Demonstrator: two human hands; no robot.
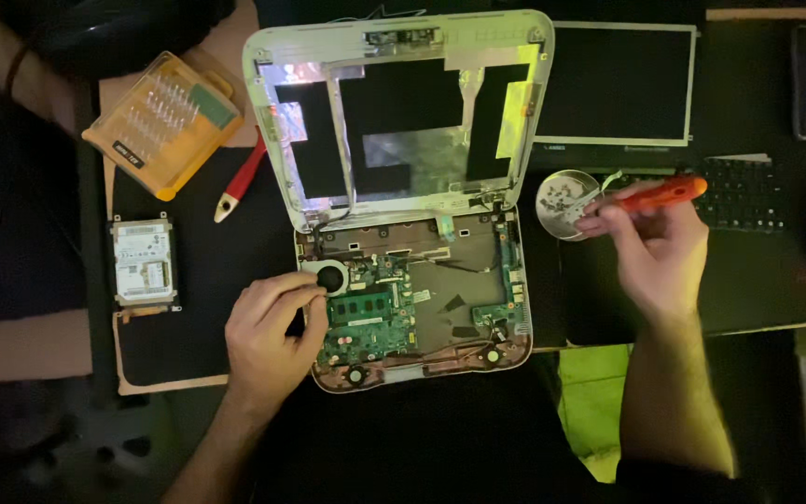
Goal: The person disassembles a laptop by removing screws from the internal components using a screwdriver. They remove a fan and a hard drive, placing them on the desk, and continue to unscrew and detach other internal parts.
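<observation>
Opened laptop (412, 280) at frame centre, circuit board exposed. The left hand (268, 331), lower left of centre, rests with fingertips pinched together at the round black fan (330, 277); whether they clasp anything cannot be told. The right hand (655, 247), right of centre, is clamped on an orange screwdriver (664, 193) over a small round metal dish (562, 201). A hard drive (144, 261) lies at left.

L hand (268, 331) rests fingers (305, 297) on opened laptop (417, 289) by its fan (330, 277). R hand (657, 250) holds orange screwdriver (666, 193) over round screw dish (563, 201). Hard drive (144, 262) lies well left.
</observation>
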